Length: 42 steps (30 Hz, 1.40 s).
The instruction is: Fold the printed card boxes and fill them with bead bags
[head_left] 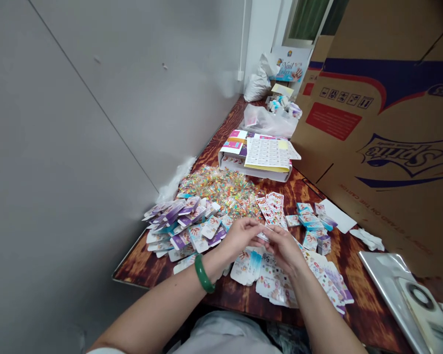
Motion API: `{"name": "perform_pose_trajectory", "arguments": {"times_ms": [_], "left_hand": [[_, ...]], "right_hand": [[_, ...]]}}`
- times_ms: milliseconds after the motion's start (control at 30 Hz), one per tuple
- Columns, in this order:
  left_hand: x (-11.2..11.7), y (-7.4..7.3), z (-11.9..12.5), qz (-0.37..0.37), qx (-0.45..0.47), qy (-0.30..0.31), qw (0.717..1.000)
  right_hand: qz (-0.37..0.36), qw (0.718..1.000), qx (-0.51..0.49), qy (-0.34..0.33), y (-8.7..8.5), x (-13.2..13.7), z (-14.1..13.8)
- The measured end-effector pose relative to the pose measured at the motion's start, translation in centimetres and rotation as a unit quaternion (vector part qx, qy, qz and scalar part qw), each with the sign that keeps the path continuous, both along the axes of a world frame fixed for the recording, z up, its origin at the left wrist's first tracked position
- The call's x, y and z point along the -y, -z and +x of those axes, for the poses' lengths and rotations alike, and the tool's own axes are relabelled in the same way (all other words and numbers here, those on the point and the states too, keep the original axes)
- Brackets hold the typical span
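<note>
Both hands meet over the front of the table, fingers closed on a small white printed piece (263,236); whether it is a folded sheet or a small box I cannot tell. My left hand (241,237) grips it from the left, a green bangle (204,273) on that wrist. From the right, my right hand (283,246) pinches the same piece. Just beyond the fingers lie sticker sheets (272,209) with small red designs. Flat printed cartons (275,285) are fanned out below the hands. Small folded boxes (310,221) sit to the right.
Purple and white cartons (186,226) are heaped at left, beside a pile of small colourful clear packets (221,189). A white box (256,169) bears printed sheets (268,153). A large cardboard carton (391,128) walls the right; a phone (424,305) lies near the front right.
</note>
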<state>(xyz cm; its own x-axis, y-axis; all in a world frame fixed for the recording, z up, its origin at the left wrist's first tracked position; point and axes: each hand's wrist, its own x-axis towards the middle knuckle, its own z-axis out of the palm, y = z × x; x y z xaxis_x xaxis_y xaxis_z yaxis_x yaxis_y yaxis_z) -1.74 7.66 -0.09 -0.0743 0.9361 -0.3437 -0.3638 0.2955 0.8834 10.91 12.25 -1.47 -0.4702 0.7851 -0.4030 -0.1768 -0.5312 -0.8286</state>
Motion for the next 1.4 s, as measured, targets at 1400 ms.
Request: {"name": "perform_pose_trajectory", "arguments": {"times_ms": [1400], "left_hand": [[-3.7,-0.7,-3.6,0.023,-0.241,0.058,0.968]], "right_hand": [[0.158,0.982,0.088,0.048,0.0,-1.8,-1.9]]}}
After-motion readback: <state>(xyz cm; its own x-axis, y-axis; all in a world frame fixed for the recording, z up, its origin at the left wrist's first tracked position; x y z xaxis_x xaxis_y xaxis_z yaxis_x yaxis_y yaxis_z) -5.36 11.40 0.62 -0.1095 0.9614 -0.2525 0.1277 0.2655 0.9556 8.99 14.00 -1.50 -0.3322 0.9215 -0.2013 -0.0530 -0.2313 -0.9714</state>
